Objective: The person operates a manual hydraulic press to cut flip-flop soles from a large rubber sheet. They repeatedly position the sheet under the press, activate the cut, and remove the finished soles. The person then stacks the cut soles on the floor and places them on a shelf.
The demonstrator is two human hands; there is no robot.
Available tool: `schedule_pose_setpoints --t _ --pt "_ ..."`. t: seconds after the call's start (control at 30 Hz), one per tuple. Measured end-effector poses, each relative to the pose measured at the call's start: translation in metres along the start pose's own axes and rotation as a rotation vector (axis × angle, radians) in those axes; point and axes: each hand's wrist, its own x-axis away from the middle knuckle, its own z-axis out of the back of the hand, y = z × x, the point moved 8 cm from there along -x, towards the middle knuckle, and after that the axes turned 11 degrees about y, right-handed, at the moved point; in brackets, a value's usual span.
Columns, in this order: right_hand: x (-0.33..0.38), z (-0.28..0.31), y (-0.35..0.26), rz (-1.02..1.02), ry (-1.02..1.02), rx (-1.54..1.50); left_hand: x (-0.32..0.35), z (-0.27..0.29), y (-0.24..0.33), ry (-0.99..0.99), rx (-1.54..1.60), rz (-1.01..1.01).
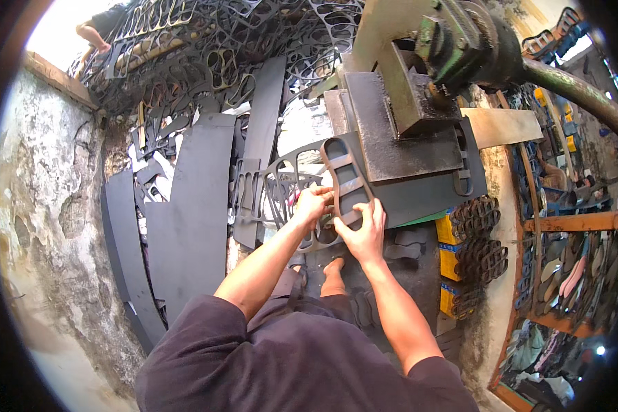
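Note:
A sole-shaped cutting die point(351, 185), a dark metal outline with crossbars, lies tilted over the edge of a black rubber sheet point(419, 198). My right hand point(364, 232) grips its near end, thumb on the left and fingers along the right rim. Beside the die's left edge my left hand point(312, 207) is closed in a pinch. Whether it holds the rim or a strip of the sheet is hidden. The sheet's left part is an open web with sole-shaped holes. Just beyond the die stands the press's thick metal plate point(408, 130).
A heavy press arm point(577, 89) reaches to the right. Long black sheets point(192, 185) lean at left. Yellow boxes point(448, 261) with sole-shaped frames point(477, 216) stack at right, near shelves point(570, 223). Cut-out scraps point(220, 69) pile at the back; another person's limb point(93, 36) shows there.

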Motion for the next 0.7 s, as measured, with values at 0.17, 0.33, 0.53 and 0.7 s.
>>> schedule_pose_setpoints --t 0.17,0.33,0.53,0.7 --pt "-0.003 -0.013 -0.007 0.125 0.096 0.210 0.001 0.011 -0.004 -0.024 0.101 0.081" --pt "-0.013 -0.021 -0.005 0.140 0.088 0.190 -0.008 0.011 0.004 -0.007 0.103 0.025" --pt "-0.014 -0.020 -0.004 0.130 0.100 0.164 -0.006 0.007 0.009 -0.053 0.118 0.035" --pt "-0.014 -0.017 0.003 0.078 0.084 0.172 0.012 -0.004 0.024 -0.065 0.024 -0.026"
